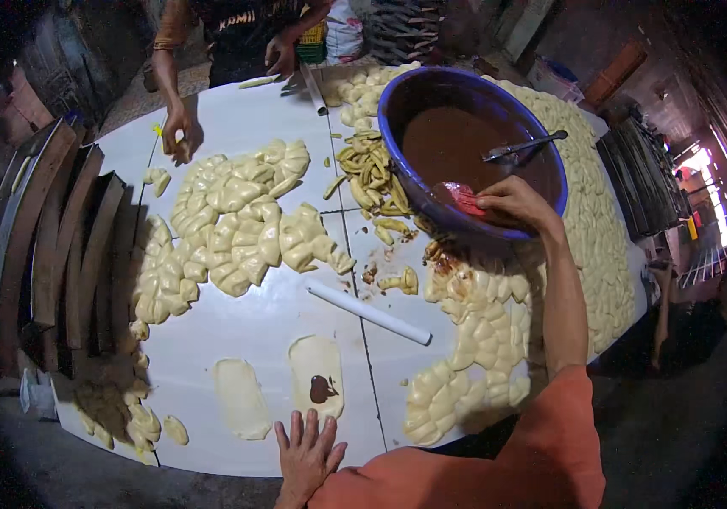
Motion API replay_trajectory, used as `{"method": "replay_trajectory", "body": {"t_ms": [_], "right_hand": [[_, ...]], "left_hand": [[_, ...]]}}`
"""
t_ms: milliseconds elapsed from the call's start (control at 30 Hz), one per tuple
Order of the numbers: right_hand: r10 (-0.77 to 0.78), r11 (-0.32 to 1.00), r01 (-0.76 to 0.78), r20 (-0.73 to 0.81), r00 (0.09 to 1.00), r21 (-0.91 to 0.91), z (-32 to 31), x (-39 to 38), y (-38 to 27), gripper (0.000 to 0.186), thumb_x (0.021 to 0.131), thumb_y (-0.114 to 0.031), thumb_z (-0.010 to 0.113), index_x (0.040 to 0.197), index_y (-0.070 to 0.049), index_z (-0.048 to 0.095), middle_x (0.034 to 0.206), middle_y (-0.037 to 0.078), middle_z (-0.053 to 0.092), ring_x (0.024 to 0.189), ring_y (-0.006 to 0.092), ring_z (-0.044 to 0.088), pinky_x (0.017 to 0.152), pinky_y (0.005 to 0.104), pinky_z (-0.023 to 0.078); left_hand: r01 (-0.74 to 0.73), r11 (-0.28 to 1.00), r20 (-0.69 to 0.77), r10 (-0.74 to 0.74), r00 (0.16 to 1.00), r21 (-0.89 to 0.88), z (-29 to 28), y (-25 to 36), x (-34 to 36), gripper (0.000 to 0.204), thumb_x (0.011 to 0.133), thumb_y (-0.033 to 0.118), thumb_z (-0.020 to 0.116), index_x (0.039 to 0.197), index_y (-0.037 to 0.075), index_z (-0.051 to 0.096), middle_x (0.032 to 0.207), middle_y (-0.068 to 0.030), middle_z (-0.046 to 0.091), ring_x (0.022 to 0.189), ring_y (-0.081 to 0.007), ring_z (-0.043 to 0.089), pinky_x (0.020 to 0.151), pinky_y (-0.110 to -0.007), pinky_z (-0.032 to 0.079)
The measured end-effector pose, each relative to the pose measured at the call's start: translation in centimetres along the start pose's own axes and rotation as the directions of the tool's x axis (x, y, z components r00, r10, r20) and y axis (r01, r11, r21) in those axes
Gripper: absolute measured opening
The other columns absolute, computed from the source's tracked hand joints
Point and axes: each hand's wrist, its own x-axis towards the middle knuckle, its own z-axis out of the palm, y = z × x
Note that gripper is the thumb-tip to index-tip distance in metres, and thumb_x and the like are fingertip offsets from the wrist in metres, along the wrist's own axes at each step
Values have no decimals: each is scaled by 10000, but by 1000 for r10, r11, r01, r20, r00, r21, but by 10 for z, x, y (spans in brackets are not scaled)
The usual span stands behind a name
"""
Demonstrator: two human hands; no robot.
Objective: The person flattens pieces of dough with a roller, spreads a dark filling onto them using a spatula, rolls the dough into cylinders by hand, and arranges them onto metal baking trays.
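My right hand (516, 204) reaches over the near rim of a large blue tub (387, 140) of brown chocolate filling (444, 131). It grips a flat red scraper (460, 198), smeared brown at its dipped end. At the table's near edge my left hand (311, 451) lies flat with fingers spread. Its fingertips are at the bottom end of a rolled-out dough strip (317, 348), which bears a dark blob of chocolate (322, 389). Beside this, to the left, a second flat dough strip (242, 397) is plain. A white rolling pin (368, 312) lies slantwise beyond both.
Dough pieces (240, 233) cover much of the white table (211, 339), with more (474, 339) near my right arm. Banana slices (368, 174) are heaped beside the tub, where a dark-handled utensil (525, 146) rests. Dark trays (58, 246) stand left; a co-worker's hand (182, 131) works opposite.
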Motion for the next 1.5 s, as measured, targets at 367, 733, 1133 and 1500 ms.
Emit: {"method": "replay_trajectory", "body": {"t_ms": [367,733,1133,1500], "right_hand": [[160,923,-186,104,982,337,-11,-17,14,351,904,-379,781,972,-35,800,737,-9,673,630,71,564,569,284,433],[8,933,-83,211,977,350,55,-75,-128,365,940,-310,735,1114,9,766,700,-47,618,597,33,499,517,228,383],[-546,814,572,205,812,-100,284,-150,-284,213,922,-249,723,1083,-120,778,818,113,734,676,252,701,610,342,532],[-320,882,336,103,942,-330,314,-178,-307,201,1000,-285,598,1028,-99,667,766,139,655,682,369,677,622,480,533]], "left_hand": [[-4,999,6,4,1000,-39,-4,6,5,600,918,452,690,1413,132,575,1485,-249,490,1415,-505,392,1119,-767,213],[141,981,-240,-171,956,-135,-20,-35,-37,692,940,419,700,1465,11,507,1529,-240,465,1446,-423,401,1135,-722,223],[194,980,-102,-199,975,-49,-13,-76,-73,698,948,571,610,1526,203,475,1606,-210,368,1501,-421,310,1137,-768,150],[105,980,-234,-142,962,-167,-13,-87,-59,797,910,578,655,1540,146,432,1603,-293,299,1494,-499,263,1106,-794,173]]}}
